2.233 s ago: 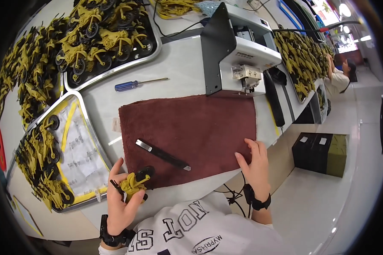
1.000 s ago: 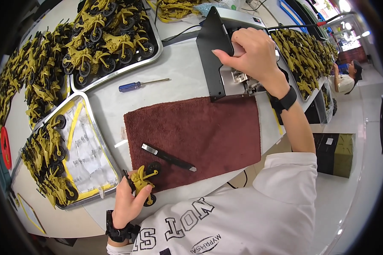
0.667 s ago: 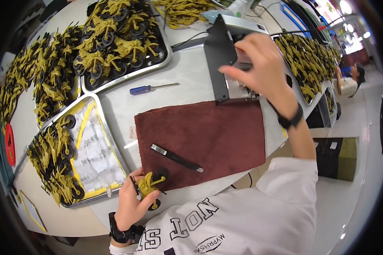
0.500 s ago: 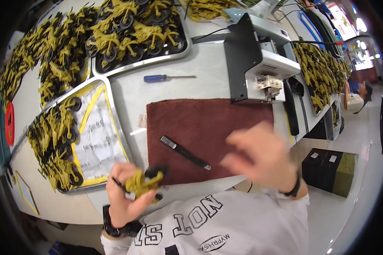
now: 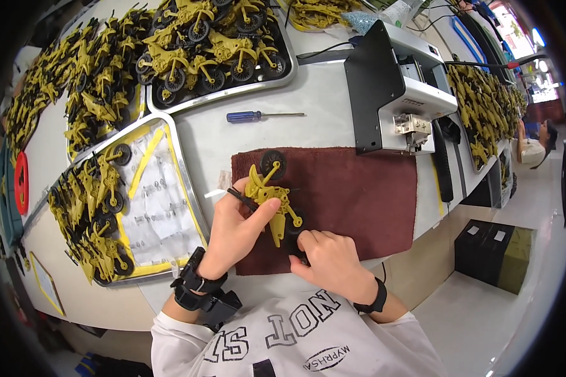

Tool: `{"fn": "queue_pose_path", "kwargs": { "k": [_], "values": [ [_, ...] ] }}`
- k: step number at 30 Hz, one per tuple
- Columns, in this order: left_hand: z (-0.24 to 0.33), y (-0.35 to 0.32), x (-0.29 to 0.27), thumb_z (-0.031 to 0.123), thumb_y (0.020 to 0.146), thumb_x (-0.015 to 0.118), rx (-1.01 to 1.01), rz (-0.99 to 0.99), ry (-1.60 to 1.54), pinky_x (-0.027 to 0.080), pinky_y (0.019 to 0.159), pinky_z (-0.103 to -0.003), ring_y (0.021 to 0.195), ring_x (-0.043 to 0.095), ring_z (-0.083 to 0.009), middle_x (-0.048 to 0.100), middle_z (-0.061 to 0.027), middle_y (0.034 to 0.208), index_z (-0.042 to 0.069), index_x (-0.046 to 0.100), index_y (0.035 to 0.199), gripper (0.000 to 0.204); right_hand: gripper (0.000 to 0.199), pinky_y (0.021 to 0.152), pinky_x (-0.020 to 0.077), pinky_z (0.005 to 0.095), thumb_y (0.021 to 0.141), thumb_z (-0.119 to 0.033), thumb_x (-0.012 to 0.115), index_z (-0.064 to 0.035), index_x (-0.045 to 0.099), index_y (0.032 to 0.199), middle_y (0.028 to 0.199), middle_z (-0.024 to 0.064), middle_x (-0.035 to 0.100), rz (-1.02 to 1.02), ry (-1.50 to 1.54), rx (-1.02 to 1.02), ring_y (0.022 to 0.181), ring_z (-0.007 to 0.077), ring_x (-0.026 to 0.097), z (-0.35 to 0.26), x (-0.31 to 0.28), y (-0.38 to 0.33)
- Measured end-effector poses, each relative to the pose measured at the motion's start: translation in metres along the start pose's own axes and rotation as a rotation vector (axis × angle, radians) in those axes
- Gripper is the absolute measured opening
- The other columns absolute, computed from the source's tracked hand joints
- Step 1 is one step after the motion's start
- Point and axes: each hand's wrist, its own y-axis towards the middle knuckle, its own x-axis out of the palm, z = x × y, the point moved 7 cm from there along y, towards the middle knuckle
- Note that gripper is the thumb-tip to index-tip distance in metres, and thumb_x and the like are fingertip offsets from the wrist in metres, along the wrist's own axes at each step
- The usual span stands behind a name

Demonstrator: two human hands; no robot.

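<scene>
My left hand (image 5: 238, 229) is closed around a yellow toy motorcycle (image 5: 271, 198) with black wheels, thumb pressed on its side. It is held over the dark red cloth (image 5: 358, 195), one black wheel (image 5: 273, 164) pointing away from me. My right hand (image 5: 330, 261) is curled shut beside the motorcycle's near end, by a second dark round part (image 5: 292, 225). Something black shows at its fingertips, too hidden to name. The black utility knife seen earlier on the cloth is not visible.
A blue-handled screwdriver (image 5: 264, 116) lies beyond the cloth. A white-and-black machine (image 5: 399, 94) stands at the back right. Metal-rimmed trays (image 5: 198, 235) with yellow toy motorcycles (image 5: 85, 213) fill the left. Another person (image 5: 534, 147) sits far right; a dark box (image 5: 493, 254) stands on the floor.
My left hand has carried the motorcycle forward and right, over the cloth. My right hand has come in from the right, down to the motorcycle, and its fingers have closed.
</scene>
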Motion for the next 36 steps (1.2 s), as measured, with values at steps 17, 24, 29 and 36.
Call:
{"fn": "queue_pose_path", "kwargs": {
  "k": [17, 24, 29, 36],
  "values": [
    [0.033, -0.001, 0.011, 0.015, 0.075, 0.081, 0.518, 0.173, 0.899, 0.051, 0.078, -0.042, 0.095, 0.059, -0.0360, 0.051, -0.0163, 0.118, 0.006, 0.056, 0.128, 0.059, 0.034, 0.058, 0.0466, 0.0310, 0.086, -0.029, 0.069, -0.0194, 0.058, 0.116, 0.095, 0.0041, 0.066, 0.345, 0.199, -0.920, 0.066, 0.0199, 0.059, -0.112, -0.157, -0.011],
    [0.022, -0.008, 0.030, 0.028, 0.069, 0.084, 0.683, 0.069, 1.007, 0.041, 0.092, -0.045, 0.105, 0.049, -0.0341, 0.051, -0.0131, 0.132, 0.007, 0.056, 0.132, 0.072, 0.010, 0.045, 0.0378, 0.0247, 0.075, -0.016, 0.066, -0.0079, 0.068, 0.080, 0.081, 0.0030, 0.066, 0.220, -0.050, -0.132, 0.052, 0.0147, 0.045, -0.086, -0.178, -0.023],
    [0.012, -0.020, 0.027, 0.048, 0.059, 0.087, 0.501, -0.013, 1.186, 0.021, 0.112, -0.055, 0.138, 0.033, -0.0410, 0.035, -0.0164, 0.154, 0.015, 0.044, 0.147, 0.103, 0.015, 0.047, 0.0386, 0.0241, 0.080, -0.024, 0.065, -0.0101, 0.066, 0.074, 0.078, -0.0002, 0.063, 0.531, -0.123, -0.375, 0.056, 0.0130, 0.046, -0.091, -0.168, -0.043],
    [-0.001, -0.021, 0.037, 0.034, 0.066, 0.086, 0.493, -0.071, 1.070, 0.018, 0.114, -0.062, 0.143, 0.026, -0.0419, 0.024, -0.0218, 0.158, 0.014, 0.040, 0.149, 0.097, 0.028, 0.054, 0.0477, 0.0236, 0.094, -0.030, 0.060, -0.0037, 0.067, 0.089, 0.084, 0.0068, 0.066, 0.320, -0.050, -0.356, 0.066, 0.0167, 0.057, -0.087, -0.171, -0.022]
  ]
}}
